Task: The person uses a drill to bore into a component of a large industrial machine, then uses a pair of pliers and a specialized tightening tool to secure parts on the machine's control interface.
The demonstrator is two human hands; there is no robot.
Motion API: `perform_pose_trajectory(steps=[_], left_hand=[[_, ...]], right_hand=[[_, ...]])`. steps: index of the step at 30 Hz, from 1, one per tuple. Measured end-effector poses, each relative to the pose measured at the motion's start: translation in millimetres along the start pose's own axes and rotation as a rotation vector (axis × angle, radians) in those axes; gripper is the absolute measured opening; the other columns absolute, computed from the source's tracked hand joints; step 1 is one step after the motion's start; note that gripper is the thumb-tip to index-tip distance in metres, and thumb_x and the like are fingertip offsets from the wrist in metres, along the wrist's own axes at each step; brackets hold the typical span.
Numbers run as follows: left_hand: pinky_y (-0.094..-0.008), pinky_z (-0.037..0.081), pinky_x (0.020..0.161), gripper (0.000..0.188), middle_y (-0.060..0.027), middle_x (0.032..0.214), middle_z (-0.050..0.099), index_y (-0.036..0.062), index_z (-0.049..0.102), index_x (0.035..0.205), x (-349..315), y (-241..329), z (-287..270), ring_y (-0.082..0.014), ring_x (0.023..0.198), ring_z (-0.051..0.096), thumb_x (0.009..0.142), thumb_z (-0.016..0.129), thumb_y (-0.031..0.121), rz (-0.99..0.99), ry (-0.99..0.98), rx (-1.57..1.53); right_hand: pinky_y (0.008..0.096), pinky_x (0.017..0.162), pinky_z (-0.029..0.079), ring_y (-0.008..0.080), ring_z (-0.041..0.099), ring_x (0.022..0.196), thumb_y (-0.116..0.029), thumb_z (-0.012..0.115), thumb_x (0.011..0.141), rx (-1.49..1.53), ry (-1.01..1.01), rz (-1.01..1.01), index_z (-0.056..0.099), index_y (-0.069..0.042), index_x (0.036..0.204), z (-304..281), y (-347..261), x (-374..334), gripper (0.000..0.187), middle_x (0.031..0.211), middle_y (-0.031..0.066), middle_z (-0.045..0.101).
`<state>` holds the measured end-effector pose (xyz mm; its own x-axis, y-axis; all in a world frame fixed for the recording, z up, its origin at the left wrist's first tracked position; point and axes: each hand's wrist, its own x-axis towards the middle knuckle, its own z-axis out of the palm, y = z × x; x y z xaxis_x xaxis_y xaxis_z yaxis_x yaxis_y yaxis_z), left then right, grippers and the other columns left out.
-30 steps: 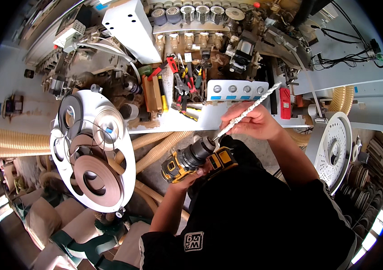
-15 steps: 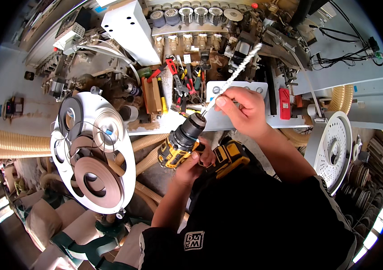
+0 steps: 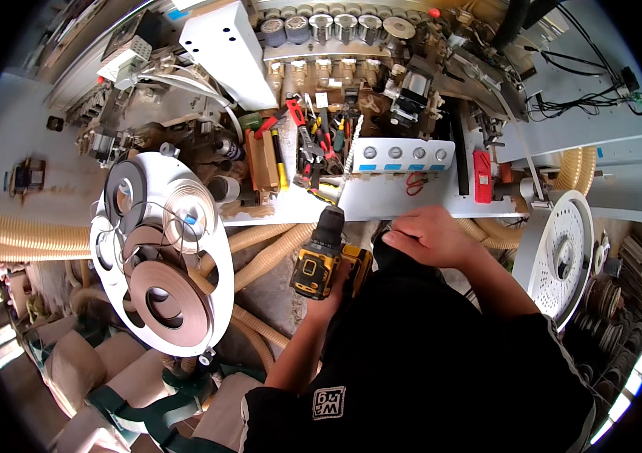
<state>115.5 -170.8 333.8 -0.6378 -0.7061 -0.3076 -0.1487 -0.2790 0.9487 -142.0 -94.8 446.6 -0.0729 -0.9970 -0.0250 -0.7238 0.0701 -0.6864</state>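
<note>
A yellow and black cordless drill (image 3: 316,268) is gripped in my left hand (image 3: 327,303), its chuck pointing away from me. A long, pale twisted drill bit (image 3: 353,147) stands out beyond the chuck and passes over the bench edge. My right hand (image 3: 432,237) is apart from the drill, to its right and in front of my dark shirt. Its fingers are curled in with the thumb against them, and nothing shows in them. The drill's yellow battery (image 3: 359,268) lies partly behind my left fingers.
Pliers and screwdrivers (image 3: 317,140) lie on the white bench (image 3: 381,200). Right of them stand a white panel with round knobs (image 3: 404,155) and a red case (image 3: 482,176). A white disc with brown edging rolls (image 3: 166,304) fills the left; a perforated wheel (image 3: 561,253) stands right.
My right hand has let go of the drill bit and drawn back toward my body. The drill has turned more upright in view, and the bit now points almost straight ahead.
</note>
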Motion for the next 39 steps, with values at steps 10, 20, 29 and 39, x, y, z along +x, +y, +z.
perform_pose_trajectory(steps=[10, 20, 29, 39], left_hand=[[-0.0366, 0.058, 0.080, 0.042, -0.0131, 0.098, 0.075, 0.0023, 0.067, 0.119, -0.1, 42.0, -2.2, -0.0261, 0.087, 0.074, 0.081, 0.080, 0.014, 0.371, -0.017, 0.371], [-0.0408, 0.054, 0.067, 0.045, -0.0149, 0.088, 0.067, 0.0022, 0.062, 0.120, 2.9, 36.3, -9.5, -0.0346, 0.075, 0.069, 0.080, 0.074, 0.018, 0.653, -0.050, 0.591], [-0.0411, 0.053, 0.062, 0.051, -0.0142, 0.088, 0.065, 0.0010, 0.060, 0.123, 2.3, 45.2, -16.8, -0.0339, 0.072, 0.067, 0.078, 0.074, 0.020, 0.699, -0.110, 0.674], [-0.0412, 0.056, 0.069, 0.054, -0.0168, 0.098, 0.070, 0.0019, 0.059, 0.126, -2.5, 21.3, -12.5, -0.0369, 0.081, 0.071, 0.079, 0.079, 0.020, 0.540, -0.145, 0.508]], right_hand=[[0.0302, 0.072, 0.055, 0.0178, 0.071, 0.079, -0.017, 0.062, 0.100, 0.392, 0.021, 0.341, 0.073, -0.001, 0.109, -1.4, -7.0, 21.7, 0.021, 0.087, 0.0089, 0.075], [0.0290, 0.058, 0.049, 0.0134, 0.066, 0.062, -0.011, 0.063, 0.096, 0.289, -0.016, 0.200, 0.072, 0.002, 0.096, -4.6, -8.4, 29.4, 0.016, 0.072, 0.0075, 0.070], [0.0334, 0.052, 0.044, 0.0234, 0.056, 0.050, -0.008, 0.070, 0.085, 0.102, 0.193, 0.136, 0.068, 0.000, 0.080, 11.2, -12.3, 28.7, 0.010, 0.061, 0.0138, 0.058], [0.0344, 0.060, 0.051, 0.0142, 0.065, 0.063, -0.011, 0.067, 0.089, 0.486, 0.102, 0.354, 0.071, 0.002, 0.089, 21.4, 6.8, 21.4, 0.013, 0.069, 0.0081, 0.066]])
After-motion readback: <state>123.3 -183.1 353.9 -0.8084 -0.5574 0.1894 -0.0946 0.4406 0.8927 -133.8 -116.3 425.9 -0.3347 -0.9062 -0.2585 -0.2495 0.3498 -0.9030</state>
